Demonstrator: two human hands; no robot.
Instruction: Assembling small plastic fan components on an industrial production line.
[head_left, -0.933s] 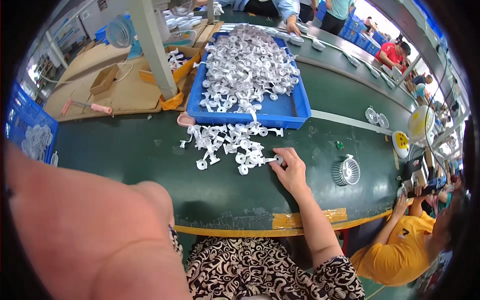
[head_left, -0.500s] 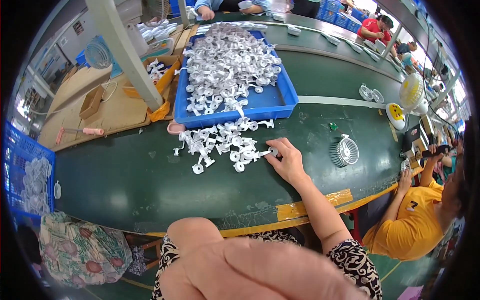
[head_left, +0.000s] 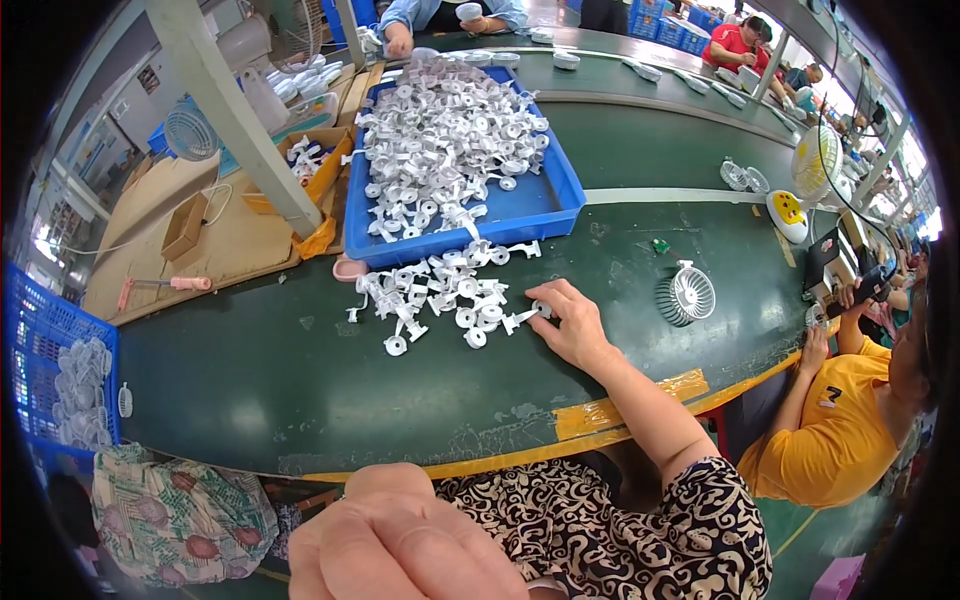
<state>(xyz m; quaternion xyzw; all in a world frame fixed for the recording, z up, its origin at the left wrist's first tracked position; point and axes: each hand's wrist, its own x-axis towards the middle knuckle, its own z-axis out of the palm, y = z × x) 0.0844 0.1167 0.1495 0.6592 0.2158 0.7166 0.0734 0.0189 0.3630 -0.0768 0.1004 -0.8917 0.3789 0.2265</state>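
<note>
My right hand [head_left: 572, 325] rests on the green table beside a loose pile of small white plastic parts [head_left: 468, 290]. Its thumb and fingertips pinch one white plastic part [head_left: 522, 317], whose ring end is partly covered by the fingers. Close to the camera at the lower edge, my left hand [head_left: 400, 535] is raised with its fingers curled; whatever may be in them is hidden. Beyond the pile stands a blue tray [head_left: 520, 215] heaped with more of the same white parts.
A white round fan cage [head_left: 692, 292] stands right of my hand. A pink dish [head_left: 349, 269] sits by the tray's near corner. At the left is a blue crate [head_left: 35, 350] of clear parts. A co-worker in yellow [head_left: 825, 435] sits at the right; another person's hands work beyond the tray.
My left hand has shifted left and lower near the camera. My right hand stays at the pile, pinching the white part. The view has tilted slightly.
</note>
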